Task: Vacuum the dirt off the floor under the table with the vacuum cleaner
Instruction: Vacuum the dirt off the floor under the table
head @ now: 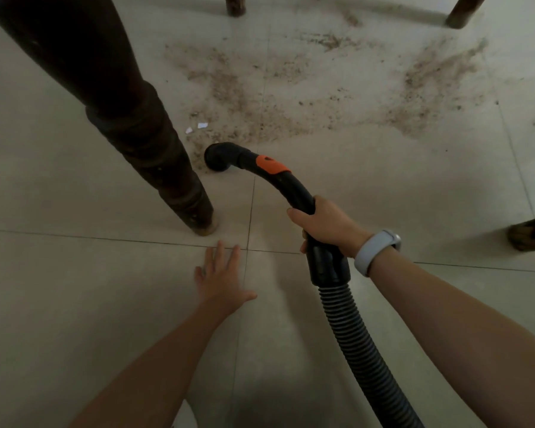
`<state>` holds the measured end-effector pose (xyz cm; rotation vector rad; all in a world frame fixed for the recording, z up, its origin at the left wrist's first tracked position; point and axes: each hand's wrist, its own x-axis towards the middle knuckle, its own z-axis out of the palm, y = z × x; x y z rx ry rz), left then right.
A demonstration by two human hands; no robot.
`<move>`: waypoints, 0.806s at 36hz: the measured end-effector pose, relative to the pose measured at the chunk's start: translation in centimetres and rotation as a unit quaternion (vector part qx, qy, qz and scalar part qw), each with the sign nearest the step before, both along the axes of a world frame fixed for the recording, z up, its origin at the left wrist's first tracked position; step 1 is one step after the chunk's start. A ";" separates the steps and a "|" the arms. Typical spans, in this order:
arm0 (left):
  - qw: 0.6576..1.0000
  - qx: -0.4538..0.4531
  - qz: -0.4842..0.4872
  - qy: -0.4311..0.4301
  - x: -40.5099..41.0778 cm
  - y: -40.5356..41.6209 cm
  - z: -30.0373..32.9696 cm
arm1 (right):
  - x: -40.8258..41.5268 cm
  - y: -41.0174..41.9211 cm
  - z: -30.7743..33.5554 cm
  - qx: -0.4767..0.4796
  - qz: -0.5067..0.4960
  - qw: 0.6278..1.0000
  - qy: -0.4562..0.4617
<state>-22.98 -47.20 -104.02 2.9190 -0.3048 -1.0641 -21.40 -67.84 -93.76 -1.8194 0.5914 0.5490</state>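
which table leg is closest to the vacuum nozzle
The thick dark leg at left, just beside the nozzle. The other three legs stand off at the top and right edges.

Floor (pixel 74 288): pale tiles with dark grout lines
Dirt (pixel 260 97): brown, scattered beyond the near table leg (pixel 155 162)
Paper scraps (pixel 198 127): just beside that leg, at the dirt's edge
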 end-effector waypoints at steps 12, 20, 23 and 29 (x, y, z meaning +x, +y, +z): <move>1.000 -0.006 0.012 0.012 0.0 0.0 0.2 | 1.9 1.4 0.5 -0.054 0.063 0.997 -0.012; 1.000 -0.004 0.023 0.013 0.0 -0.3 0.2 | 0.1 1.0 1.2 -0.106 0.124 0.986 -0.016; 1.000 -0.008 0.022 0.011 -0.1 -0.3 0.3 | -0.7 0.6 1.2 -0.139 0.131 0.981 -0.020; 0.999 -0.007 0.028 0.014 0.0 -0.5 0.5 | -1.8 -0.1 1.3 -0.171 0.110 0.979 -0.025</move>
